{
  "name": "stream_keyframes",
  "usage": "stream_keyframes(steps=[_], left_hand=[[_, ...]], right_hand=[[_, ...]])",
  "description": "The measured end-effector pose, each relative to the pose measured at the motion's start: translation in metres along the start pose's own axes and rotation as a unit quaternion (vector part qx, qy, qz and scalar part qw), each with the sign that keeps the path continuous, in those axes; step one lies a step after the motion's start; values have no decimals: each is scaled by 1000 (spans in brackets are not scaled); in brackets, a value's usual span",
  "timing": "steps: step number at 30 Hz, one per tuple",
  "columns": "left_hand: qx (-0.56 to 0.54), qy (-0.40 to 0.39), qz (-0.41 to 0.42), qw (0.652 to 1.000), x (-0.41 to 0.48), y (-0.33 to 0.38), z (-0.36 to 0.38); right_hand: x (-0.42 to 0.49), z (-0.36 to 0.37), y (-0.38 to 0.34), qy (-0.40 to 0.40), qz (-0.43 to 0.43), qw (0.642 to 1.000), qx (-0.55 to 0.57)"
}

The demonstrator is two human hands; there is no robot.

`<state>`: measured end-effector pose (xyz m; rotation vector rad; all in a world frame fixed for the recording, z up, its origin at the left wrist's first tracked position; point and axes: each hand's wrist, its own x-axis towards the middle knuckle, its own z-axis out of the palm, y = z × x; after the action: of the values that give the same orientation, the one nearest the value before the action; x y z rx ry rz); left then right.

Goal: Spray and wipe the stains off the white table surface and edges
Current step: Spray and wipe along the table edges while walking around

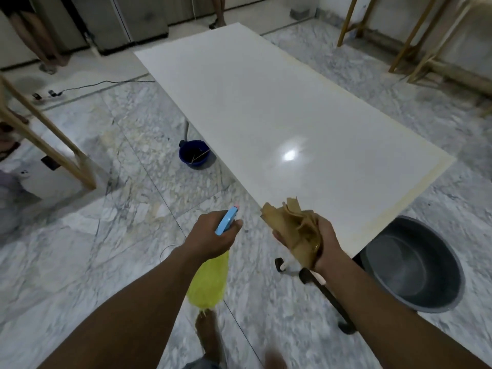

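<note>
The long white table (266,102) runs away from me, glossy, with yellowish staining along its right and near edges. My left hand (213,235) grips a spray bottle (210,278) with a yellow body and a blue trigger head, held off the table's near left corner over the floor. My right hand (316,241) is closed around a crumpled tan cloth (292,222), just at the table's near corner. Neither hand touches the tabletop.
A grey basin (410,267) sits on the marble floor under the near right corner. A blue bucket (194,154) stands by the table's left side. Wooden frames (53,145) stand left and right. A cable (106,83) crosses the floor; people's legs (42,43) are at the far left.
</note>
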<state>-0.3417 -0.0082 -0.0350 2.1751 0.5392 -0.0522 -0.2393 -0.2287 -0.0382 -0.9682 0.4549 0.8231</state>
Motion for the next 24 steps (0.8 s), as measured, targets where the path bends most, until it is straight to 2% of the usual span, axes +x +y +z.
stream_keyframes(steps=[2,3,4,6,9,13,19,24], left_hand=[[-4,4,3,1000,14,-5,-30],[0,4,4,1000,21,-8,-46],[4,3,7,1000,30,-14,-65],[12,2,13,1000,49,-26,-106],[38,4,26,999,78,-40,-167],[78,-24,24,996,114,-57,-237],[94,-38,31,994,184,-75,-298],[94,-8,19,995,276,-96,-330]], right_hand=[[20,48,-1,-23,-36,995,90],[26,71,1,0,-50,994,102],[35,96,4,-4,-44,992,115],[54,144,8,-67,6,988,140],[87,210,11,-85,38,990,107],[122,294,12,-100,34,993,43],[189,386,-10,-99,28,994,-37],[270,452,-37,-127,44,988,-69]])
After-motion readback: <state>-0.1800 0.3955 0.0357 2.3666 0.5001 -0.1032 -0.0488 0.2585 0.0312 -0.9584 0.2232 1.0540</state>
